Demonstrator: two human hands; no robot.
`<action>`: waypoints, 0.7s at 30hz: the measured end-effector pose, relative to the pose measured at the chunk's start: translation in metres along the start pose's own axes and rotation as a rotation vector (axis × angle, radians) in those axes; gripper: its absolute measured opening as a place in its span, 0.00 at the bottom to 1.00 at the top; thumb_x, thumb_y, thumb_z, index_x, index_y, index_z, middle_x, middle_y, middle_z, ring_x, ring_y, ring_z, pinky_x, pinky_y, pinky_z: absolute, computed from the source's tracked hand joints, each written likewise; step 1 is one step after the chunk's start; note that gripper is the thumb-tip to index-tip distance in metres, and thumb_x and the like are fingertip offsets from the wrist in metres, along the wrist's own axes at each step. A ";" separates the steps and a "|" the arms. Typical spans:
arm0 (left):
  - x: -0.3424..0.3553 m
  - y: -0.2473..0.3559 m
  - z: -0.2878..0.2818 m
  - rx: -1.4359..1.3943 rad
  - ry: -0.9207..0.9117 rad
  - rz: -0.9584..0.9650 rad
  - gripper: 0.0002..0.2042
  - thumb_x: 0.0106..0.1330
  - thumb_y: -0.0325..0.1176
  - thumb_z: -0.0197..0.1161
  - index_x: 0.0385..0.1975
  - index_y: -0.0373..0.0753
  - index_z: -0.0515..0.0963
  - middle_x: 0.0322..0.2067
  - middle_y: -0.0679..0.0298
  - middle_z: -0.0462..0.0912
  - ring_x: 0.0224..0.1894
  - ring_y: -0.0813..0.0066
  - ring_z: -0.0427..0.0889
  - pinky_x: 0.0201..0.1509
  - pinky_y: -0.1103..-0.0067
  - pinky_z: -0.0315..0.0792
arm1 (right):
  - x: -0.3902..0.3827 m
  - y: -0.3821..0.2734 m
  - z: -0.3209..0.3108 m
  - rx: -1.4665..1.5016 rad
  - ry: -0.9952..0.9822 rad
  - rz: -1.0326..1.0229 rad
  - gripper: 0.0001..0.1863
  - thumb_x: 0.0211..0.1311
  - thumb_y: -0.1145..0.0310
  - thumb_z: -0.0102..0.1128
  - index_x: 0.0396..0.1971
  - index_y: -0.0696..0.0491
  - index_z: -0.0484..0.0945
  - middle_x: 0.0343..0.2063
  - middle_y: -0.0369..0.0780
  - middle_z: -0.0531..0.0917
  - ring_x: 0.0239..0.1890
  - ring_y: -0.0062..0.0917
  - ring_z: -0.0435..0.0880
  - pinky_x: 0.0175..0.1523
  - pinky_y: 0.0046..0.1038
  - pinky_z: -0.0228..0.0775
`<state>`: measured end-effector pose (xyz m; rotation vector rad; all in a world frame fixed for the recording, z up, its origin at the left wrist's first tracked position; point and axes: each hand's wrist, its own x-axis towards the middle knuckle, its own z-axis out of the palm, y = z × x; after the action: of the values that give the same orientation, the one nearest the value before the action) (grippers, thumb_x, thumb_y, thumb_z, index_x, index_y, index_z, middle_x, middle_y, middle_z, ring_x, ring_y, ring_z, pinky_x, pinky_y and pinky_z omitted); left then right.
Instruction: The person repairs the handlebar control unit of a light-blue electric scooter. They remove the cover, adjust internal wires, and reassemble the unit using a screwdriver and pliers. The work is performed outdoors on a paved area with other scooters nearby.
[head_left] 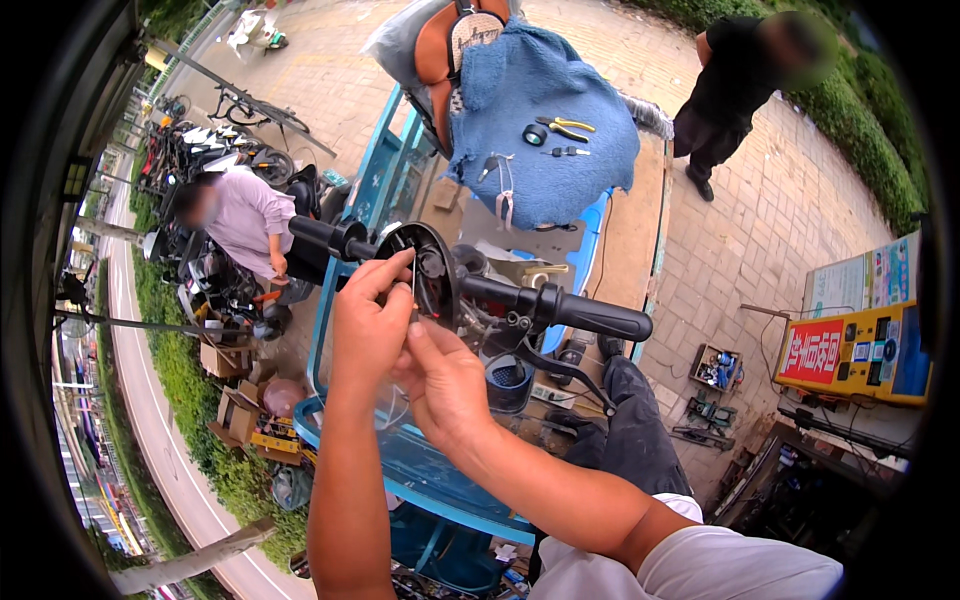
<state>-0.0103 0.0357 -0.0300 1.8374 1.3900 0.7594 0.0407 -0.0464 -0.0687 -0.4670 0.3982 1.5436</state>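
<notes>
My left hand (375,312) is closed in a pinch at the round open housing (436,275) in the middle of a handlebar. Just below it my right hand (440,372) is closed too, thumb and forefinger pressed together. A thin metal rod (414,285) runs upright between the fingertips of both hands; its ends are partly hidden, so its exact kind does not show. Black parts and wires sit inside the housing. To the right the handlebar ends in a black rubber grip (605,318) with a brake lever (565,372) below it; another grip (318,232) lies at the left.
Beyond the handlebar, a blue towel (545,110) carries pliers (567,128), keys (566,151) and a small round part. A blue metal frame (420,465) surrounds my work. One person stands at the far right, another by parked scooters at the left. A yellow cabinet (850,352) stands right.
</notes>
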 end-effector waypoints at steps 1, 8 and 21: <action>0.000 0.000 0.000 0.007 0.002 0.006 0.18 0.59 0.19 0.53 0.49 0.32 0.81 0.35 0.63 0.80 0.29 0.82 0.76 0.33 0.83 0.71 | 0.000 0.000 0.000 -0.002 -0.004 -0.006 0.13 0.69 0.70 0.60 0.49 0.60 0.78 0.30 0.34 0.81 0.27 0.15 0.78 0.35 0.20 0.75; -0.003 0.003 0.001 0.005 -0.012 -0.007 0.19 0.59 0.19 0.53 0.50 0.33 0.81 0.35 0.64 0.79 0.29 0.83 0.75 0.33 0.83 0.70 | -0.002 -0.004 0.006 -0.009 0.022 0.005 0.12 0.70 0.69 0.58 0.48 0.60 0.78 0.28 0.33 0.81 0.26 0.15 0.77 0.36 0.20 0.75; -0.005 0.009 0.004 -0.055 0.081 -0.287 0.09 0.63 0.29 0.60 0.36 0.29 0.81 0.25 0.61 0.81 0.26 0.81 0.76 0.31 0.80 0.70 | 0.005 0.001 0.002 0.031 0.008 -0.010 0.13 0.73 0.66 0.54 0.45 0.61 0.77 0.31 0.36 0.81 0.24 0.17 0.72 0.33 0.24 0.70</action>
<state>-0.0033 0.0283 -0.0253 1.5361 1.6250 0.7201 0.0400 -0.0413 -0.0695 -0.4501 0.4245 1.5247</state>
